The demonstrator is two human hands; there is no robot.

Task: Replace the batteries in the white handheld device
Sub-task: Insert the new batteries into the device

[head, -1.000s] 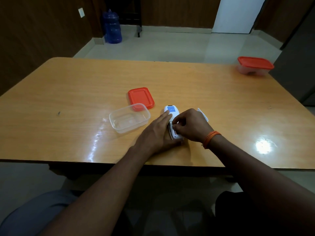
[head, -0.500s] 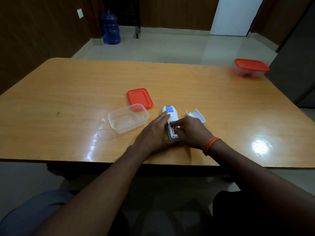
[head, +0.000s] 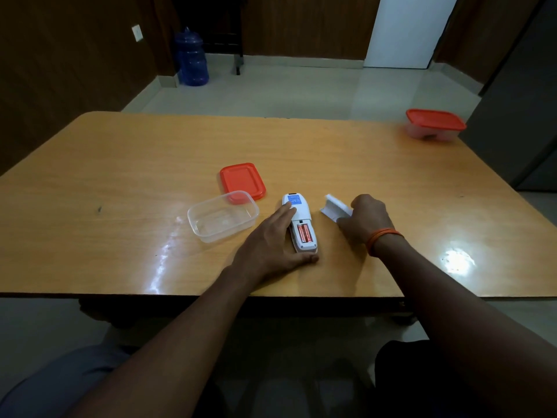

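The white handheld device (head: 301,211) lies face down on the wooden table (head: 120,164), its battery bay uncovered. Two red batteries (head: 304,233) sit side by side in the bay. My left hand (head: 271,239) rests flat along the device's left side, fingers on its upper half and thumb at its near end. To the right, my right hand (head: 366,220) grips the white battery cover (head: 334,206), which is tilted up off the table.
A clear open plastic container (head: 223,215) stands left of the device, with its red lid (head: 242,181) lying behind it. A second container with a red lid (head: 434,125) sits at the table's far right corner. A blue water jug (head: 191,58) stands on the floor beyond.
My right hand has left the battery bay and moved right to the white cover, lifting it. The two red batteries now show in the bay. My left hand stays on the device.
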